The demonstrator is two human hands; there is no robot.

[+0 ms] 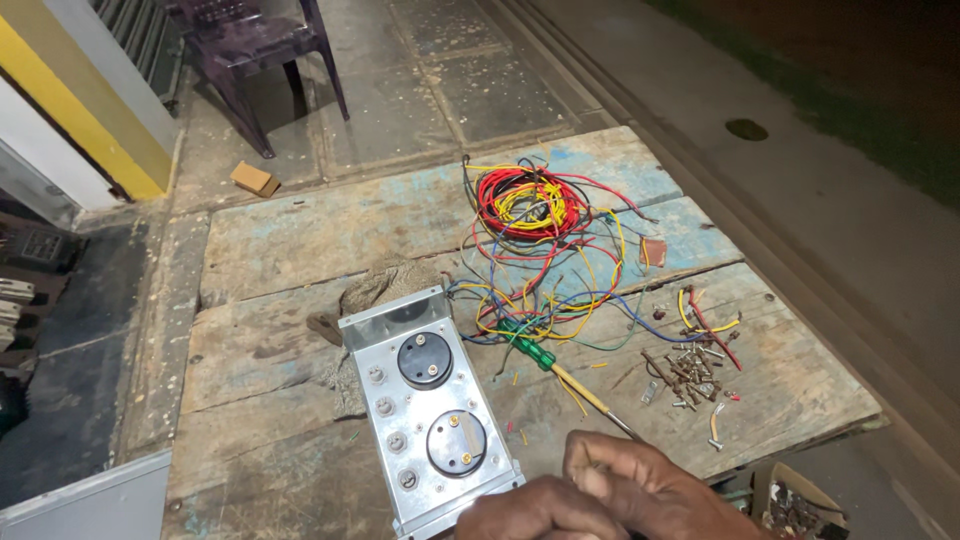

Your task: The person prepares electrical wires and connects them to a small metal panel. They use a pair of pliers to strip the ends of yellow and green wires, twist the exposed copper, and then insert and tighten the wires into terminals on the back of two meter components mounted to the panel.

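hands (600, 495) nearest, both clenched together, contents unseen | metal panel (428, 415) touching fingers' left | I judge screwdriver (565, 378) just beyond fingertips could roll into loose screws (690, 370)

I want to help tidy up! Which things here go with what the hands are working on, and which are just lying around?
Being worked on:
- left hand and right hand, close together
- metal panel with two round gauges
- green-handled screwdriver
- tangle of coloured wires
- pile of screws

Just lying about:
- purple plastic chair
- small cardboard box
- rag under the panel
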